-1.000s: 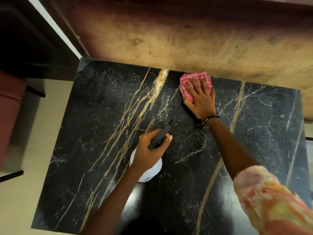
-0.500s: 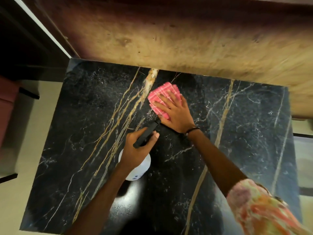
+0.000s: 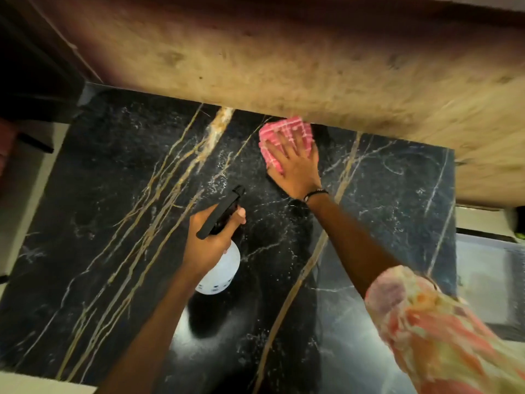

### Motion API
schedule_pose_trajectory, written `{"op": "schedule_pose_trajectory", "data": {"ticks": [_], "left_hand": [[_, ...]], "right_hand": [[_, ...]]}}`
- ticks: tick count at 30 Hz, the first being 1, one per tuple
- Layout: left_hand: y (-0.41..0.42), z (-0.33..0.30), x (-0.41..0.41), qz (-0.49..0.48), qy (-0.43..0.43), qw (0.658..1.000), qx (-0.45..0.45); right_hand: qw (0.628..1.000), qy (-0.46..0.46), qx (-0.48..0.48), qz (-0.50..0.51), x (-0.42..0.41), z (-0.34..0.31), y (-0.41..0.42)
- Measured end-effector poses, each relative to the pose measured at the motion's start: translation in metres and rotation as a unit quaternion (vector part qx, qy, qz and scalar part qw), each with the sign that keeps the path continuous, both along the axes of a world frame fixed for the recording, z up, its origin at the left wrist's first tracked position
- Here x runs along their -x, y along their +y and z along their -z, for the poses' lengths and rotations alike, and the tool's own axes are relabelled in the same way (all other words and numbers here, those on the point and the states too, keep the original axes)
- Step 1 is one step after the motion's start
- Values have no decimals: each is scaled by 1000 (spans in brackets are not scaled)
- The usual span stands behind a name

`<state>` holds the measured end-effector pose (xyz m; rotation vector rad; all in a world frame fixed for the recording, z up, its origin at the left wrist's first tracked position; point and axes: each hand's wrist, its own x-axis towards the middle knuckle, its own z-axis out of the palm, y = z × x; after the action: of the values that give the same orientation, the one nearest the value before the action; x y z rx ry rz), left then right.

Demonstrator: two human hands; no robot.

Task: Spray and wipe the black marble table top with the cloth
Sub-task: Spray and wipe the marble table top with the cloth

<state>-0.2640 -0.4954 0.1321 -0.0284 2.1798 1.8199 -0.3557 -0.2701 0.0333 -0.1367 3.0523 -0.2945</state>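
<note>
The black marble table top (image 3: 108,211) with gold and white veins fills the middle of the view. My right hand (image 3: 297,166) lies flat, fingers spread, pressing a pink checked cloth (image 3: 284,132) onto the far edge of the marble by the wall. My left hand (image 3: 211,240) grips a spray bottle (image 3: 221,273) with a white body and a black trigger head, held above the table's middle, nozzle pointing away from me. Fine wet droplets glisten on the marble just left of the cloth.
A brownish wooden wall panel (image 3: 284,66) runs along the table's far edge. Pale floor (image 3: 25,172) shows at the left, with a dark red seat at the left border. A grey surface (image 3: 488,274) lies past the table's right edge.
My right hand slid the cloth toward me and left, then pushed it back out to the far edge by the wall. My left hand kept the spray bottle over the table's middle.
</note>
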Motion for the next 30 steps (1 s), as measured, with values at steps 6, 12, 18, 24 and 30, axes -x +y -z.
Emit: {"op": "schedule_pose_trajectory", "data": {"ticks": [6, 12, 18, 24, 30], "left_hand": [[57, -1, -6, 61, 37, 997, 12], [86, -2, -7, 57, 45, 997, 10], [105, 0, -4, 41, 44, 998, 27], [110, 6, -1, -2, 35, 999, 22], [114, 5, -7, 5, 61, 997, 37]], "right_hand": [[999, 14, -42, -19, -68, 7, 90], [986, -39, -21, 158, -9, -1, 116], [999, -11, -31, -3, -27, 4, 81], [998, 2, -39, 48, -93, 9, 166], [974, -64, -15, 218, -44, -6, 199]]}}
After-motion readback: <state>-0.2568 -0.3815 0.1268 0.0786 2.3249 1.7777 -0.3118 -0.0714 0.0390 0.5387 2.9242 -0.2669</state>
